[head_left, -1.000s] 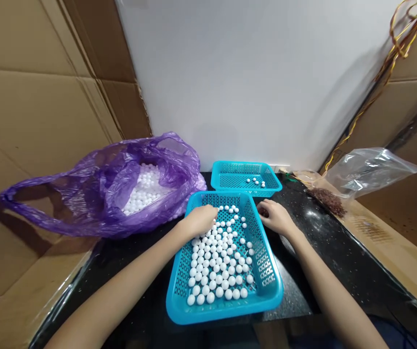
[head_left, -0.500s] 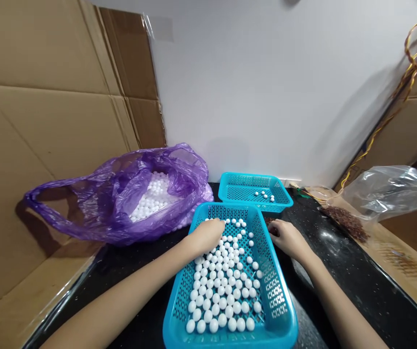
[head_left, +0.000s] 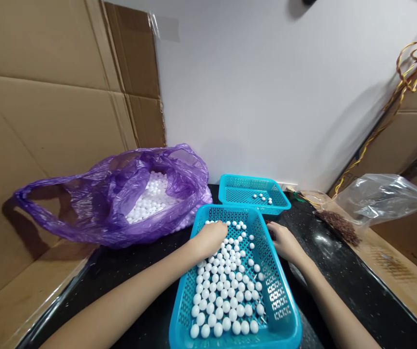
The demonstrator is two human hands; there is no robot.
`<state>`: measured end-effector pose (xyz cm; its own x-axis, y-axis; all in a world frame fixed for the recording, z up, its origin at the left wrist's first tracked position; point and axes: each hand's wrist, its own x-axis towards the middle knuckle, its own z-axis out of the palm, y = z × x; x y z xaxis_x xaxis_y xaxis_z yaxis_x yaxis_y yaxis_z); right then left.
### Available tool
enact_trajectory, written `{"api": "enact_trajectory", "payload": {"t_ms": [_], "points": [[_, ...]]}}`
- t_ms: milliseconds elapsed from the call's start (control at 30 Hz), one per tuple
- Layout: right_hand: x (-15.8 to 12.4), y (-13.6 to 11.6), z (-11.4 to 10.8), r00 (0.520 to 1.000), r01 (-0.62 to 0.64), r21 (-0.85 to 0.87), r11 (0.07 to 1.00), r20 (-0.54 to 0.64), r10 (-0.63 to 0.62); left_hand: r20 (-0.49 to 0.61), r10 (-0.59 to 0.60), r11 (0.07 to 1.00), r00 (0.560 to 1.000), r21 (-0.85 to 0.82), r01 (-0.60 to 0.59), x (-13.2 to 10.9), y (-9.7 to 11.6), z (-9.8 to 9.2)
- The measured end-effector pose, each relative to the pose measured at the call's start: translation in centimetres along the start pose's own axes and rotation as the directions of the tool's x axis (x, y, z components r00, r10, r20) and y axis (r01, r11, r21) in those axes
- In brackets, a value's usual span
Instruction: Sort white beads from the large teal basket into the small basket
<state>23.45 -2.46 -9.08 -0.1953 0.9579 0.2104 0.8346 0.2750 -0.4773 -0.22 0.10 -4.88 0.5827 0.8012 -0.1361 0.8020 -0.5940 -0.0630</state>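
Note:
A blue plastic basket [head_left: 280, 310] lies in front of me on the black tabletop, with several white balls [head_left: 226, 291] spread over its perforated floor. My left hand [head_left: 211, 237] rests inside its far left corner, fingers curled down onto the balls there. My right hand [head_left: 283, 241] lies on the table against the basket's right outer wall, fingers curled over some small dark brown bits. A second, smaller blue basket [head_left: 237, 194] stands behind the first and holds several white balls [head_left: 262, 197].
A purple plastic bag [head_left: 114, 198] full of white balls lies open at the left. A clear plastic bag [head_left: 382, 196] with dark brown beads [head_left: 339, 227] sits at the right. Cardboard walls stand left and right, a white wall behind, yellow-brown cords [head_left: 408, 82] hang at the top right.
The view has shifted a little, so the basket sits lower in the frame. My left hand stays in the basket's far left corner and my right hand stays beside its right wall.

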Motion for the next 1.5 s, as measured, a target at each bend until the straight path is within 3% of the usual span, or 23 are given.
{"api": "enact_trajectory", "payload": {"t_ms": [267, 467, 633, 833, 867, 900, 1000, 1100, 1167, 1267, 1400, 1500], "points": [[-0.2, 1.4, -0.7, 0.998, -0.007, 0.091, 0.996, -0.055, 0.012, -0.014, 0.054, 0.997, 0.998, -0.049, -0.055, 0.4, -0.1, 0.3], [-0.6, 1.5, -2.0, 0.966, -0.087, 0.187, 0.978, -0.225, 0.129, -0.039, 0.059, 0.994, 0.998, -0.093, -0.062, 0.6, 0.1, -0.3], [-0.5, 0.7, -2.0, 0.933, -0.083, 0.322, 0.943, -0.308, 0.187, -0.133, 0.052, 0.988, 0.99, -0.135, -0.07, 0.6, 0.1, -0.8], [-0.3, 0.1, -2.1, 0.904, -0.033, 0.544, 0.839, -0.342, 0.257, -0.266, 0.04, 0.952, 0.963, -0.282, -0.118, 0.1, 1.1, -2.2], [-0.3, -0.3, -2.1, 0.903, -0.018, 0.592, 0.806, -0.336, 0.267, -0.285, 0.044, 0.923, 0.957, -0.356, -0.149, 0.0, 1.4, -2.4], [-0.5, -0.7, -2.1, 0.905, 0.0, 0.649, 0.761, -0.324, 0.276, -0.308, 0.028, 0.826, 0.951, -0.528, -0.195, -0.1, 1.8, -2.7], [-1.2, -2.3, -1.8, 0.938, 0.04, 0.849, 0.527, -0.214, 0.274, -0.198, -0.012, 0.38, 0.98, -0.908, -0.179, -0.3, 2.8, -3.0], [-1.9, -3.8, -1.4, 0.968, 0.033, 0.916, 0.399, -0.129, 0.215, -0.006, 0.027, 0.003, 1.0, -1.0, -0.006, -0.1, 3.3, -2.8], [-2.1, -4.3, -1.3, 0.976, 0.038, 0.938, 0.344, -0.109, 0.189, 0.063, 0.045, -0.154, 0.997, -0.986, 0.069, 0.0, 3.5, -2.6], [-2.2, -4.5, -1.4, 0.979, 0.079, 0.957, 0.278, -0.127, 0.159, 0.074, 0.07, -0.217, 0.995, -0.972, 0.088, 0.0, 3.5, -2.5], [-2.1, -4.3, -1.6, 0.984, 0.129, 0.961, 0.246, -0.155, 0.09, 0.071, 0.132, -0.173, 0.989, -0.981, 0.093, -0.2, 3.4, -2.7], [-2.2, -4.2, -1.6, 0.993, 0.095, 0.96, 0.262, -0.109, 0.039, 0.06, 0.183, -0.162, 0.981, -0.983, 0.091, -0.5, 3.3, -2.7]]}}
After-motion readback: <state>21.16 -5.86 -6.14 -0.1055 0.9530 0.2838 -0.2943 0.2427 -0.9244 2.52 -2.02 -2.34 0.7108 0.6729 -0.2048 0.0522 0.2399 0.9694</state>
